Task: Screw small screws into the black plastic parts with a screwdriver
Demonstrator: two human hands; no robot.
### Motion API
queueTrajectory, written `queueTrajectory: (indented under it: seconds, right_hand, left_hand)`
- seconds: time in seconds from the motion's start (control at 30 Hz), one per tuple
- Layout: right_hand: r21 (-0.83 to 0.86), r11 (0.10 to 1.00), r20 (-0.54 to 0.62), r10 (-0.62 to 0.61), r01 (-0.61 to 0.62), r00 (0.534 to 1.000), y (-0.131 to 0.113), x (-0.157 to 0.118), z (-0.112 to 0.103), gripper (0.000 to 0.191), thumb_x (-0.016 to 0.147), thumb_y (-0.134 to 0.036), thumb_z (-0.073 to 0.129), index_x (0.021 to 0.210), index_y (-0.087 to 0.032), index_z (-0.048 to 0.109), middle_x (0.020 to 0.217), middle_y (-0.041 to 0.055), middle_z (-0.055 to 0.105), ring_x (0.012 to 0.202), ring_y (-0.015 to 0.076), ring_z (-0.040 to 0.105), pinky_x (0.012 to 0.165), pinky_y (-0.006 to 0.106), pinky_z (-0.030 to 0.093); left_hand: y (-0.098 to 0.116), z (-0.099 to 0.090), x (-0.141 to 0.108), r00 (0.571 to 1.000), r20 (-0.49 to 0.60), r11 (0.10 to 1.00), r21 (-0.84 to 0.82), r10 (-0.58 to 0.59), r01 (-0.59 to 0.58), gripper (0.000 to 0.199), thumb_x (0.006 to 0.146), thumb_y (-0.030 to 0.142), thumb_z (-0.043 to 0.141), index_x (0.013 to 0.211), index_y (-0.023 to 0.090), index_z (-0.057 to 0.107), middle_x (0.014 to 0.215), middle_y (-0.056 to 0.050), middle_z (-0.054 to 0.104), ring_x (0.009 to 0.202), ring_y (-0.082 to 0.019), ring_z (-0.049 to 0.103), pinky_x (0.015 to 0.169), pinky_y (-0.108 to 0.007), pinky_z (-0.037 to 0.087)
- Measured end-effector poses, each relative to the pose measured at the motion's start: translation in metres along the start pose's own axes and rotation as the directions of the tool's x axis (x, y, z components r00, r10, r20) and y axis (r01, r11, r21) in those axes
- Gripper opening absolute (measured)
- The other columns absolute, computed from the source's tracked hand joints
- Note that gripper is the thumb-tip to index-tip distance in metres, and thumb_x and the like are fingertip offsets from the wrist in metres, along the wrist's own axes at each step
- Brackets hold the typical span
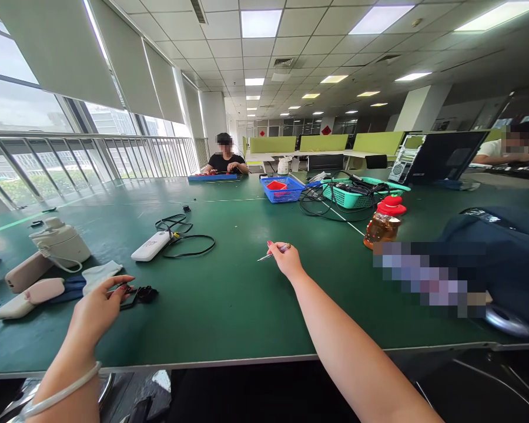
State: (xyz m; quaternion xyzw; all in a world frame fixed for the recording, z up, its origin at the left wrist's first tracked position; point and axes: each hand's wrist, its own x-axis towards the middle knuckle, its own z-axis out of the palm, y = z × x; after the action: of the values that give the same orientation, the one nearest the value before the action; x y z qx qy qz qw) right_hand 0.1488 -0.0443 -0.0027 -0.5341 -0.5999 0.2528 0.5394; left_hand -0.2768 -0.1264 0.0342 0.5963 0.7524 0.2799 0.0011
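Observation:
In the head view my right hand (285, 259) is closed round a slim pen (284, 248), its silver tip pointing left just over the green table (229, 317). At the left, the fingers of my left hand (97, 308) are curled on a small black adapter (131, 298) with a bundled black cord (147, 294). My fingers partly hide the adapter. Right behind that hand lie a light cloth (101, 275) and a dark blue cloth (69, 289). A white power bank (151, 245) with a looped black cable (194, 237) rests farther back.
A white bottle (62, 239) and pale devices (22, 296) stand at left. Beyond are a blue basket (283, 194), a green basket (350, 198) full of cables, a red-lidded bottle (382, 226), a dark bag (502, 258) and a computer case (441, 155). Other people sit nearby.

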Motion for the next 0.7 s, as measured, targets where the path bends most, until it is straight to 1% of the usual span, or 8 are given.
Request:
queueTrajectory:
  seconds: [0.03, 0.1, 0.17, 0.27, 0.33, 0.43, 0.57, 0.7]
  right_hand:
    - [0.001, 1.0, -0.002, -0.001, 0.001, 1.0, 0.0, 0.0, 0.0, 0.057, 0.079, -0.07, 0.047, 0.057, -0.02, 0.064, 0.046, -0.0007, 0.049, 0.046, 0.0142, 0.046, 0.049, 0.026, 0.032]
    - [0.005, 1.0, -0.007, 0.0, 0.0, 1.0, -0.001, 0.0, 0.0, 0.057, 0.079, -0.07, 0.047, 0.057, -0.02, 0.064, 0.047, -0.0003, 0.05, 0.047, 0.0141, 0.046, 0.049, 0.026, 0.033]
    - [0.01, 1.0, -0.008, 0.002, -0.002, 1.0, -0.001, -0.001, 0.0, 0.057, 0.079, -0.07, 0.048, 0.057, -0.02, 0.064, 0.048, -0.0001, 0.051, 0.048, 0.0142, 0.047, 0.05, 0.026, 0.033]
    - [0.015, 1.0, -0.005, 0.008, -0.008, 1.0, -0.001, -0.001, -0.001, 0.056, 0.079, -0.069, 0.048, 0.057, -0.02, 0.063, 0.047, -0.0003, 0.05, 0.048, 0.0142, 0.046, 0.05, 0.026, 0.033]
    - [0.017, 1.0, -0.005, 0.012, -0.012, 1.0, 0.0, -0.001, 0.0, 0.056, 0.079, -0.069, 0.048, 0.057, -0.02, 0.063, 0.047, -0.0005, 0.049, 0.047, 0.0141, 0.046, 0.05, 0.026, 0.033]
    - [0.017, 1.0, -0.006, 0.013, -0.013, 1.0, 0.001, 0.0, 0.0, 0.055, 0.079, -0.068, 0.048, 0.057, -0.02, 0.063, 0.046, -0.0008, 0.049, 0.046, 0.014, 0.046, 0.049, 0.026, 0.033]
    - [0.017, 1.0, -0.005, 0.008, -0.008, 1.0, 0.002, 0.0, 0.0, 0.056, 0.08, -0.069, 0.048, 0.057, -0.02, 0.064, 0.047, -0.0007, 0.051, 0.046, 0.014, 0.047, 0.05, 0.026, 0.034]
    - [0.011, 1.0, -0.011, 0.005, -0.004, 1.0, 0.002, 0.0, 0.0, 0.056, 0.08, -0.069, 0.048, 0.057, -0.02, 0.065, 0.047, -0.0002, 0.051, 0.047, 0.0141, 0.047, 0.049, 0.025, 0.034]
  left_hand:
    - [0.002, -0.002, 0.0, 0.999, 0.037, 0.999, 0.009, -0.033, 0.033, 0.04, 0.085, 0.036, 0.039, 0.108, 0.02, 0.067, 0.08, -0.007, 0.076, 0.078, -0.027, 0.073, 0.063, -0.036, 0.055]
    - [0.008, -0.004, -0.002, 0.995, 0.083, 0.998, 0.014, -0.054, 0.053, 0.041, 0.083, 0.041, 0.043, 0.108, 0.021, 0.068, 0.083, -0.007, 0.076, 0.082, -0.029, 0.071, 0.067, -0.038, 0.054]
    - [0.014, -0.001, -0.005, 0.993, 0.116, 1.0, 0.024, -0.005, 0.002, 0.042, 0.081, 0.043, 0.045, 0.11, 0.022, 0.068, 0.091, -0.007, 0.076, 0.085, -0.029, 0.07, 0.07, -0.038, 0.053]
    - [0.017, 0.006, -0.007, 0.991, 0.12, 0.996, 0.066, 0.058, -0.067, 0.044, 0.081, 0.04, 0.044, 0.112, 0.023, 0.069, 0.104, -0.008, 0.073, 0.093, -0.029, 0.068, 0.078, -0.039, 0.053]
    - [0.015, 0.011, -0.006, 0.989, 0.123, 0.99, 0.104, 0.079, -0.092, 0.043, 0.082, 0.038, 0.043, 0.111, 0.023, 0.07, 0.106, -0.009, 0.073, 0.098, -0.031, 0.066, 0.082, -0.041, 0.052]
    - [0.012, 0.015, -0.005, 0.985, 0.14, 0.986, 0.118, 0.097, -0.114, 0.041, 0.083, 0.036, 0.042, 0.109, 0.024, 0.071, 0.108, -0.008, 0.072, 0.102, -0.031, 0.064, 0.086, -0.043, 0.051]
    - [0.01, 0.015, -0.003, 0.976, 0.176, 0.976, 0.147, 0.132, -0.159, 0.04, 0.085, 0.035, 0.041, 0.107, 0.024, 0.072, 0.114, -0.008, 0.07, 0.102, -0.031, 0.064, 0.086, -0.042, 0.051]
    - [0.015, 0.014, 0.0, 0.952, 0.258, 0.941, 0.245, 0.167, -0.232, 0.042, 0.086, 0.035, 0.04, 0.112, 0.024, 0.072, 0.116, -0.01, 0.067, 0.095, -0.029, 0.066, 0.082, -0.039, 0.051]
